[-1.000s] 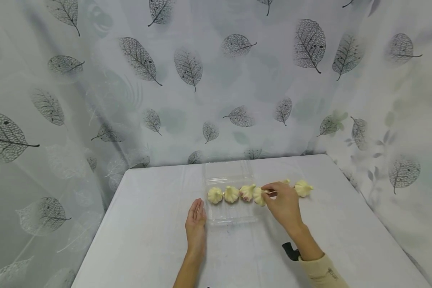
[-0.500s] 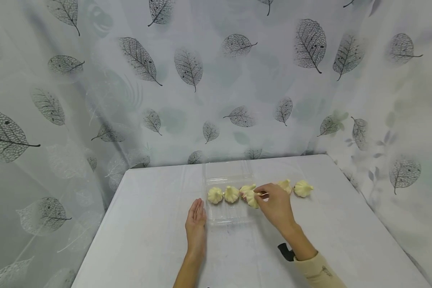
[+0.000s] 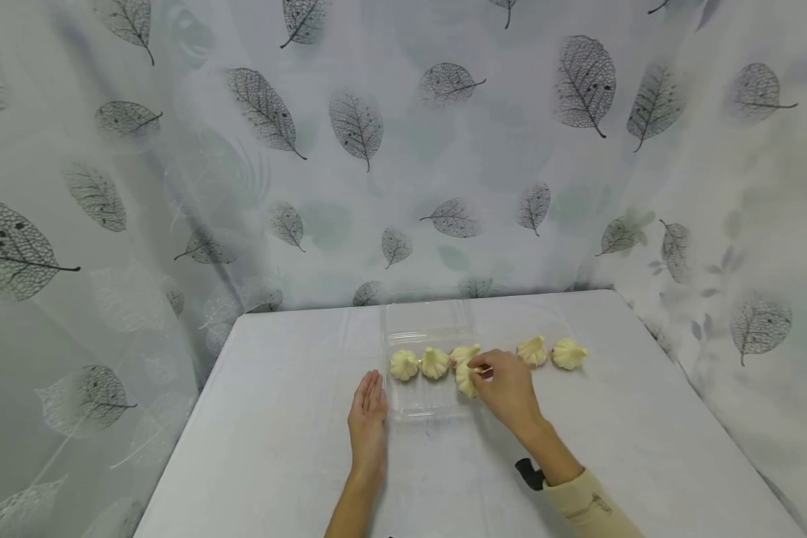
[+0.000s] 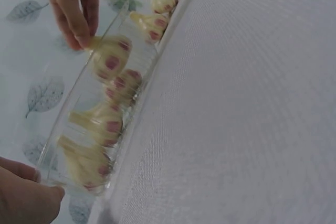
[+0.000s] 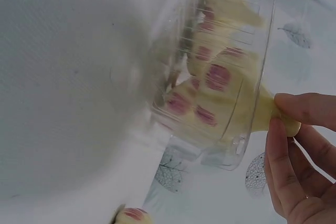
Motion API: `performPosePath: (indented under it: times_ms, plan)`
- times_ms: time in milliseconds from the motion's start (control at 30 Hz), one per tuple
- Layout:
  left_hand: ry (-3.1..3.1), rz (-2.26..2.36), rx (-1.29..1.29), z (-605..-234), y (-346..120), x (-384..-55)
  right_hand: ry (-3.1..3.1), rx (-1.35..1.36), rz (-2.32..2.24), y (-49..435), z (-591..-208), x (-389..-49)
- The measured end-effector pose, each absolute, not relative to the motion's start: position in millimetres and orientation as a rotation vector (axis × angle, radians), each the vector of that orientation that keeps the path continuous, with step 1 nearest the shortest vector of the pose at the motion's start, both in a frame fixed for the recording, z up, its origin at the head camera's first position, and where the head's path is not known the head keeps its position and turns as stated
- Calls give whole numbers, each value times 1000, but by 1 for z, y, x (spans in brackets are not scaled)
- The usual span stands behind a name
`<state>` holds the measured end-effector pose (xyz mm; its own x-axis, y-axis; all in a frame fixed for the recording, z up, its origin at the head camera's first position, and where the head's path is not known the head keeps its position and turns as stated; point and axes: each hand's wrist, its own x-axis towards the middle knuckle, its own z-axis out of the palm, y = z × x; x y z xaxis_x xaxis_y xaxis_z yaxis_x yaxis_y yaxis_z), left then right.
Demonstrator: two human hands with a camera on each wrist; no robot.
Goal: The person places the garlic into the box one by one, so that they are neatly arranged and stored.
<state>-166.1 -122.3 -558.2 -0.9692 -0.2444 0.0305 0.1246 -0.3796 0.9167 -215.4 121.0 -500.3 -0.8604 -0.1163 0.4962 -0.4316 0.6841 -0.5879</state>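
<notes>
My right hand [image 3: 509,390] pinches a pale yellow garlic bulb [image 5: 220,85] by its stem between thumb and fingertips. That bulb hangs within the right part of a clear plastic clamshell box [image 3: 427,403], below the rim in the right wrist view. Three more bulbs sit in a row inside: one at the left [image 3: 403,365], one in the middle [image 3: 434,363], and one [image 3: 467,350] partly covered by the held bulb. Purple patches mark their lower sides. Along the box's left edge, my left hand [image 3: 368,422] rests with straight fingers, its fingertips at the rim in the left wrist view.
To the right of the box, two garlic bulbs, a nearer one [image 3: 532,351] and a farther one [image 3: 569,354], lie on the white-covered table [image 3: 276,448]. The box's lid [image 3: 425,315] stands open towards the back. Behind hangs a leaf-print curtain [image 3: 350,224].
My right hand has moved left with the pinched garlic bulb, bringing it from the box's right edge to inside it. The left hand has stayed at the box's left side.
</notes>
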Motion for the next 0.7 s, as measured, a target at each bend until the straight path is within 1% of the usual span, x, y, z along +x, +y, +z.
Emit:
performPosePath:
  times_ms: [233,700]
  plan:
    - [-1608,-2432,159,-559,-122,-167,-2532,384,1050,118,-507,-216]
    - [-1604,-2434,158,-558,-122,-167,-2584,394,1062,115,-513,-215]
